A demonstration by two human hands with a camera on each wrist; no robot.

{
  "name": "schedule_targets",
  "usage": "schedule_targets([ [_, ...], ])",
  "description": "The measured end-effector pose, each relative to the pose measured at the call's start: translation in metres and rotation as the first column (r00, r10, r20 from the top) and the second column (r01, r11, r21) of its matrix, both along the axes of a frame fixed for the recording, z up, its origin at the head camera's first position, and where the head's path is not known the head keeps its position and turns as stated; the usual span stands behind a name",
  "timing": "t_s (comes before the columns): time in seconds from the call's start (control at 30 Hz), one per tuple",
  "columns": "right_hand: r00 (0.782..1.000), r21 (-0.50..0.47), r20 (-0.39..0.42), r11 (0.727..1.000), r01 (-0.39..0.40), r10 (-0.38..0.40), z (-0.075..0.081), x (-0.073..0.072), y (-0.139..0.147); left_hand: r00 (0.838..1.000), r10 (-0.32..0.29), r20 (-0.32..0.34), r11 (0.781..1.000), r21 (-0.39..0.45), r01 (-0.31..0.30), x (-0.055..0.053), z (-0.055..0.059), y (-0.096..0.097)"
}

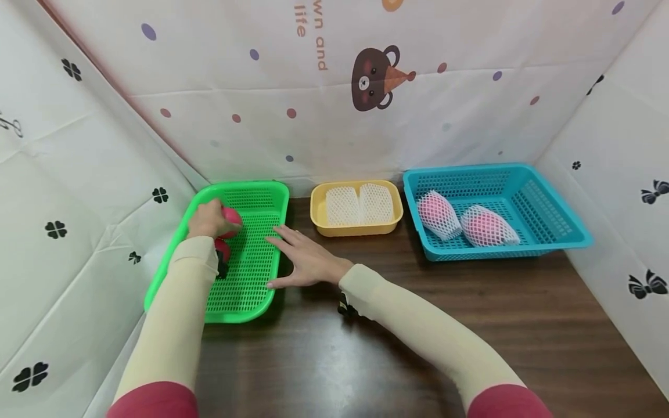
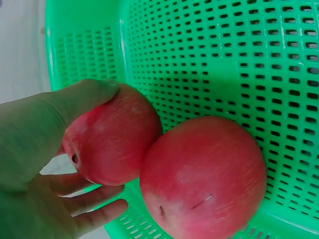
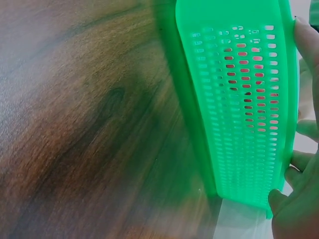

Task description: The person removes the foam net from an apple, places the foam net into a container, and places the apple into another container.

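My left hand (image 1: 205, 219) reaches into the green basket (image 1: 237, 316) and holds a red apple (image 2: 119, 137) at its left side, the thumb on top and the other fingers curving beneath. Against it lies a second red apple (image 2: 204, 174), partly hidden by my sleeve and wrist in the head view. On the basket's right side, my right hand (image 1: 308, 255) spreads its fingers; in the right wrist view the fingertips (image 3: 304, 37) touch the rim. Red shows through the holes in the basket wall.
A yellow tray (image 1: 357, 231) at the back centre holds two white foam net sleeves (image 1: 342, 206). To its right, a blue basket (image 1: 533, 217) contains two pinkish-red fruits in foam nets (image 1: 438, 213). Patterned white cloth (image 1: 235, 139) hangs behind and along both sides of the brown wooden table (image 1: 334, 360).
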State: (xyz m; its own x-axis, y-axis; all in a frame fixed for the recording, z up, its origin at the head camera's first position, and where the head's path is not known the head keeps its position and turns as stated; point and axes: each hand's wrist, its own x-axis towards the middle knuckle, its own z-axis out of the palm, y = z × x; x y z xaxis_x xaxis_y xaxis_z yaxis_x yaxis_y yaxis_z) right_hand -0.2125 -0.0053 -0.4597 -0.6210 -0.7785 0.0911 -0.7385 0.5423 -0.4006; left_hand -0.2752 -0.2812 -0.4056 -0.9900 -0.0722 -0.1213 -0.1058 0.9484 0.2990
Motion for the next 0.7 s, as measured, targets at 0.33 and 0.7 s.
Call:
schedule_targets([
  [0.33, 1.0, 0.02, 0.001, 1.0, 0.002, -0.002, 0.003, 0.001, -0.001, 0.999, 0.024, 0.041, 0.998, -0.052, -0.022, -0.001, -0.01, 0.003],
  [0.7, 1.0, 0.008, 0.013, 1.0, 0.01, -0.01, 0.003, 0.002, 0.0, 0.996, 0.024, 0.082, 0.995, -0.103, -0.016, 0.0, -0.017, 0.013],
])
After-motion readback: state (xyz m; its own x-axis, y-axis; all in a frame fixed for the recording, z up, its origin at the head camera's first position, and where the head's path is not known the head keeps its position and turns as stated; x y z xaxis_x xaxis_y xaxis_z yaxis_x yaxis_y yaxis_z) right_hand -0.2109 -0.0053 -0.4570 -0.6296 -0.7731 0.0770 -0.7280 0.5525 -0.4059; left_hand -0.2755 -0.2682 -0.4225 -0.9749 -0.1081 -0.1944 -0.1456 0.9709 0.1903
